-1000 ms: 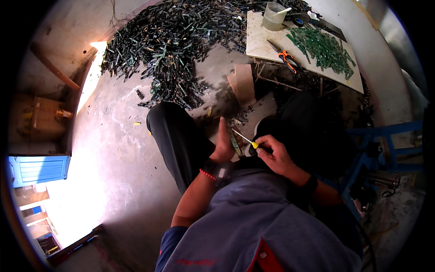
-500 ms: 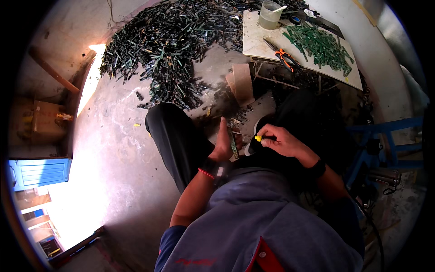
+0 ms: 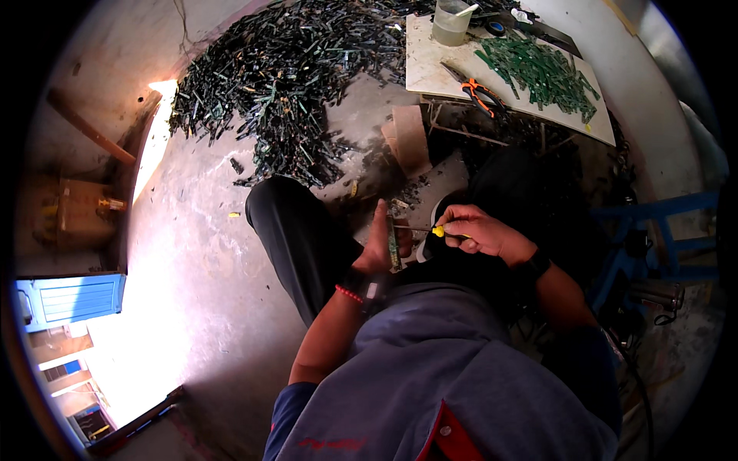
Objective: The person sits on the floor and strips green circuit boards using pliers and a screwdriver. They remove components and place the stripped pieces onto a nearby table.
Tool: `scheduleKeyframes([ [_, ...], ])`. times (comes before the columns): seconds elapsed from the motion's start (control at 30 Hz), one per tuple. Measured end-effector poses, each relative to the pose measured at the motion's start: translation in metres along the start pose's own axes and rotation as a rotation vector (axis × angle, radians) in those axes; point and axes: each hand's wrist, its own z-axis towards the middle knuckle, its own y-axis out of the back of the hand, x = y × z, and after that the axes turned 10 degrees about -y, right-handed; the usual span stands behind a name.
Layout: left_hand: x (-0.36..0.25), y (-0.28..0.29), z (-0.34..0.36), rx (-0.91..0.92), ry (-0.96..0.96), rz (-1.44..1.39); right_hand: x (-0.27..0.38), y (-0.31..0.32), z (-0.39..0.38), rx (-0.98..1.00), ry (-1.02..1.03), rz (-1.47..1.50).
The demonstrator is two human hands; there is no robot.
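Observation:
Between my legs, my left hand is closed around a narrow green circuit-board strip, held roughly upright with the thumb along its left side. My right hand grips a screwdriver with a yellow handle. Its thin shaft points left and its tip reaches the strip; whether it touches or goes under a part is too small to tell. The fingers of my left hand behind the strip are partly hidden.
A large heap of dark strips covers the floor ahead. On a low board table at far right lie green boards, orange-handled pliers and a cup of liquid. Cardboard stands before it; a blue frame is at right.
The strip has turned slightly in my left hand. My right hand has shifted its grip, with more of the yellow handle showing below its fingers.

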Motion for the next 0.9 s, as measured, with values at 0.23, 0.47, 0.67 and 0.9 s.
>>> scheduleKeyframes([
  [0.23, 0.002, 0.0, 0.0, -0.028, -0.062, 0.086, -0.022, -0.01, 0.015, -0.278, 0.699, -0.7],
  [0.47, -0.002, 0.001, 0.0, -0.031, -0.117, 0.113, -0.041, -0.035, 0.012, -0.424, 0.512, -0.555],
  [0.67, 0.0, -0.012, -0.009, -0.154, -0.289, 0.226, -0.046, -0.05, 0.009, -0.184, 0.069, 0.312],
  [0.9, 0.001, -0.005, -0.006, -0.127, -0.256, 0.28, -0.043, -0.057, 0.006, -0.172, 0.136, 0.161],
])
